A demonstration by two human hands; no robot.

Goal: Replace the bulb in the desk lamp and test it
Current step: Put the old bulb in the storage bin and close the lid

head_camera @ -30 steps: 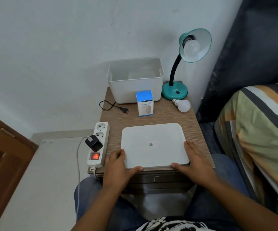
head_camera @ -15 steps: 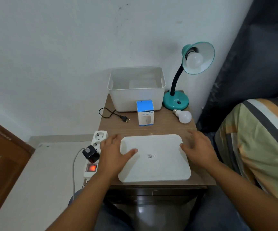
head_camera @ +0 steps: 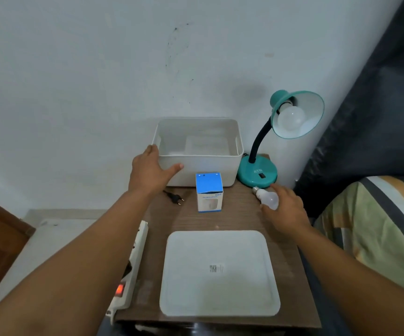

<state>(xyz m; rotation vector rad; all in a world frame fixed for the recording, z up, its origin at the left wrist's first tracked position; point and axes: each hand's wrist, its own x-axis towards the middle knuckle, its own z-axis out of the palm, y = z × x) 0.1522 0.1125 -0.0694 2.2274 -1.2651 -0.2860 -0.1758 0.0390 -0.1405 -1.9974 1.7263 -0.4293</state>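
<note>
A: Where's the loose bulb [head_camera: 267, 198]?

B: Lying on the surface beside the lamp base [head_camera: 256, 171], screw cap pointing up-left toward it, globe under the right hand [head_camera: 284, 209], whose fingers curl around it.

A: And the left hand [head_camera: 150, 169]?

B: Well apart, fingers spread against the white bin [head_camera: 197, 163]. Another bulb [head_camera: 290, 117] sits in the lamp.

Both your arms reach forward: your left hand [head_camera: 151, 172] spreads open near the bench's far-left corner, your right hand [head_camera: 284, 209] curls, fingers bent, near the far-right edge.

Left hand [head_camera: 150, 171] touches white bin [head_camera: 197, 163]; right hand [head_camera: 285, 209] holds loose bulb [head_camera: 266, 198].
</note>
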